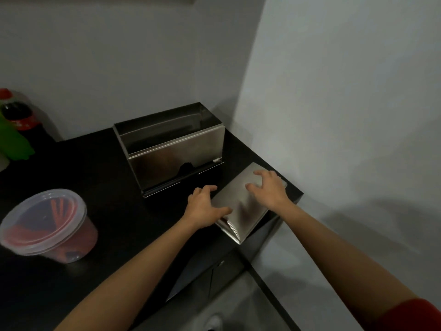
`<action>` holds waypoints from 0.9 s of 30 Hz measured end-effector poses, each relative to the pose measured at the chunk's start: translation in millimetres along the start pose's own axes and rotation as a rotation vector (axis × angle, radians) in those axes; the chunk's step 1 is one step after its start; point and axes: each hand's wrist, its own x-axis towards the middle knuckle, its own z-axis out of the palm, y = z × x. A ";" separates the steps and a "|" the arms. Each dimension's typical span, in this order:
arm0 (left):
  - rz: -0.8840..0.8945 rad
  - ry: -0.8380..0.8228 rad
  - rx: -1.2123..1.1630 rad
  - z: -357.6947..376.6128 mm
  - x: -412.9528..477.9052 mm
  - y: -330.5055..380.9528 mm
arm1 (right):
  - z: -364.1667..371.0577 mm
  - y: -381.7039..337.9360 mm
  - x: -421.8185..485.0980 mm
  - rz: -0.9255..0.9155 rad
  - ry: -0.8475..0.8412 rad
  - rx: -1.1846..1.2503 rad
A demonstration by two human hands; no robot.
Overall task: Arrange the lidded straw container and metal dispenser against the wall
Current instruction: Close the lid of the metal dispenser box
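An open-topped metal dispenser [171, 151] stands on the black counter [114, 211] near the corner of the walls. Its flat metal lid [238, 204] lies in front of it at the counter's right edge. My left hand [205, 209] rests on the lid's left edge, thumb on the metal. My right hand [269, 189] hovers over or touches the lid's far side with fingers spread. A round clear plastic container [47, 223] with a lid and red-orange straws inside sits at the left front.
A dark soda bottle with a red cap [16, 108] and a green object [14, 142] stand at the far left by the back wall. A white wall [346, 115] bounds the counter on the right. The counter drops off to cabinets below right.
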 end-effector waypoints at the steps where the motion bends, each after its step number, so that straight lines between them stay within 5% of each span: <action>1: 0.008 0.003 0.016 2.1 4.7 -0.5 | -0.5 2.6 6.9 0.008 -0.005 -0.038; 9: 0.056 -0.030 0.207 11.9 16.9 -8.9 | -3.9 32.8 39.0 0.189 -0.038 -0.121; 27: 0.147 0.184 0.242 44.5 -0.1 -13.0 | -16.6 45.8 64.1 0.234 -0.169 -0.336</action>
